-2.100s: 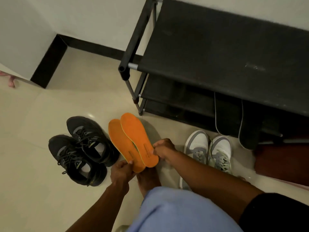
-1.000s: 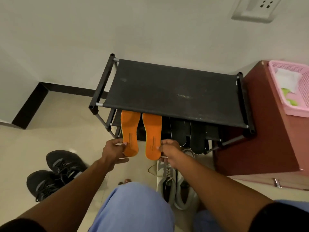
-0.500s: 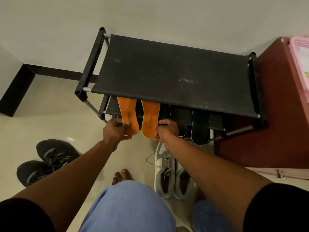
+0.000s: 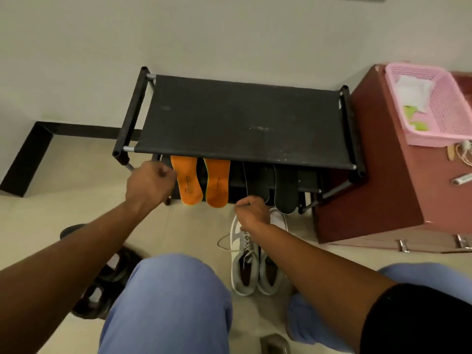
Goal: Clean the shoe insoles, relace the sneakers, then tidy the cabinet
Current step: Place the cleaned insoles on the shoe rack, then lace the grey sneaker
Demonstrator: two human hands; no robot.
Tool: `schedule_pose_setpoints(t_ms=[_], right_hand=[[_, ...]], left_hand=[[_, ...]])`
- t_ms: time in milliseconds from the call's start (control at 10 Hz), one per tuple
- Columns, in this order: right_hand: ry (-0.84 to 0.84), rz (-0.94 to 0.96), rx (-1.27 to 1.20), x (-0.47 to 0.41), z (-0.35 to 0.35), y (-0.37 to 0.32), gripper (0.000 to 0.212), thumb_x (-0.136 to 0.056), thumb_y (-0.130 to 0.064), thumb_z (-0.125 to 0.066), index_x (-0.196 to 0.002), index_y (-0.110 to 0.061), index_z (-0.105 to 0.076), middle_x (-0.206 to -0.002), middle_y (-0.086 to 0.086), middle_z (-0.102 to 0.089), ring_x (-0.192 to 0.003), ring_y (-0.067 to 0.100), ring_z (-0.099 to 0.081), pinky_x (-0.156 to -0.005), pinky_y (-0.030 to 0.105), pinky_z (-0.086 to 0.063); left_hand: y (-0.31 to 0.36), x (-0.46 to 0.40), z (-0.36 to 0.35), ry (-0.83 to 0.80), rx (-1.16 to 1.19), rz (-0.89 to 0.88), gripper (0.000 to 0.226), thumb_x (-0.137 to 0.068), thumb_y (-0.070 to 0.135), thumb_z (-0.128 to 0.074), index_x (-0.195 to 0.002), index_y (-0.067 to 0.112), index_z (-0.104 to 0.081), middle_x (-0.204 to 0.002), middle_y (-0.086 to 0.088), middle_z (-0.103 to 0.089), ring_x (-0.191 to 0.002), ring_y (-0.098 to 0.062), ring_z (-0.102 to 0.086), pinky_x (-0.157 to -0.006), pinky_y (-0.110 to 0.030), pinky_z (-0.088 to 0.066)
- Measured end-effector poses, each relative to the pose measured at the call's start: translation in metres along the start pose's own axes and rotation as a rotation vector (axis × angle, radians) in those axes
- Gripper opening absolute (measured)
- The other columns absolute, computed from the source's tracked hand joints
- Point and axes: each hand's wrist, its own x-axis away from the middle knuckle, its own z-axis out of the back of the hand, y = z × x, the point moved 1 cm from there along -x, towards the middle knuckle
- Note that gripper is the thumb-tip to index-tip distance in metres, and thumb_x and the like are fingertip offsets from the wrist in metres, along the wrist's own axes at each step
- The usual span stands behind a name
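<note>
Grey sneakers [image 4: 251,261] stand paired on the beige floor [image 4: 76,200]. Left hand [image 4: 148,183] and right hand [image 4: 252,213], fingers curled on nothing, have released the two orange insoles [image 4: 200,182], now propped side by side on the black shoe rack [image 4: 242,118]; dark insoles [image 4: 272,183] adjoin. Maroon cabinet [image 4: 383,175], pink basket [image 4: 444,108] beyond.

The toe ends of the 2 orange insoles [image 4: 199,183] are hidden under the top shelf of the shoe rack [image 4: 242,121], and so are the toe ends of the 2 black insoles [image 4: 272,186] beside them. The black sneakers [image 4: 107,282] are blurred and partly covered by the left arm and a knee. The pink basket [image 4: 447,116] is cut off by the right edge. The print on the orange insoles is too small to read. Fingers of the right hand [image 4: 252,212] are hidden behind its back.
</note>
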Motion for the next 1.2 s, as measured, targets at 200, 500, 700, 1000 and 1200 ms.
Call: schedule_pose_setpoints(t_ms=[200, 500, 700, 1000, 1200], right_hand=[[-0.018, 0.027, 0.067, 0.025, 0.038, 0.015, 0.011, -0.091, -0.018, -0.061, -0.084, -0.020, -0.068, -0.093, 0.001, -0.070, -0.092, 0.026, -0.068, -0.086, 0.039, -0.058], [-0.125, -0.063, 0.201, 0.018, 0.076, 0.061, 0.012, -0.096, -0.024, -0.059, -0.084, -0.025, -0.059, -0.100, 0.004, -0.063, -0.105, 0.027, -0.065, -0.081, 0.030, -0.047], [-0.075, -0.238, 0.314, -0.012, 0.070, 0.140, 0.033, -0.102, -0.046, -0.054, -0.120, -0.021, -0.066, -0.127, 0.006, -0.064, -0.120, 0.032, -0.059, -0.094, 0.038, -0.043], [0.092, -0.446, 0.558, -0.034, 0.066, 0.208, 0.057, -0.077, -0.079, -0.027, -0.113, -0.042, -0.051, -0.115, -0.001, -0.054, -0.113, 0.031, -0.046, -0.095, 0.052, -0.035], [0.132, -0.372, 0.475, -0.056, 0.055, 0.257, 0.085, -0.073, -0.100, -0.018, -0.125, -0.043, -0.052, -0.129, -0.001, -0.051, -0.118, 0.027, -0.041, -0.095, 0.048, -0.028]], left_hand=[[0.114, 0.022, 0.015, -0.674, -0.095, -0.214, 0.021, -0.101, 0.032, -0.063, -0.100, 0.014, -0.073, -0.094, -0.002, -0.078, -0.082, -0.016, -0.077, -0.074, -0.032, -0.064], [0.154, 0.078, -0.119, -0.685, -0.573, -0.328, 0.015, -0.096, 0.027, -0.062, -0.099, 0.012, -0.065, -0.105, -0.007, -0.070, -0.094, -0.020, -0.067, -0.083, -0.033, -0.056], [0.107, 0.123, -0.218, -0.775, -0.541, -0.181, 0.042, -0.100, 0.027, -0.058, -0.139, 0.010, -0.054, -0.137, -0.011, -0.059, -0.130, -0.030, -0.056, -0.111, -0.039, -0.044], [0.058, 0.130, -0.294, -0.837, -0.494, -0.125, 0.037, -0.104, 0.032, -0.053, -0.135, 0.012, -0.059, -0.136, -0.013, -0.061, -0.128, -0.032, -0.057, -0.112, -0.042, -0.043], [0.043, 0.120, -0.325, -0.829, -0.509, -0.155, 0.037, -0.096, 0.044, -0.059, -0.128, 0.026, -0.064, -0.125, -0.004, -0.068, -0.115, -0.026, -0.064, -0.103, -0.040, -0.052]])
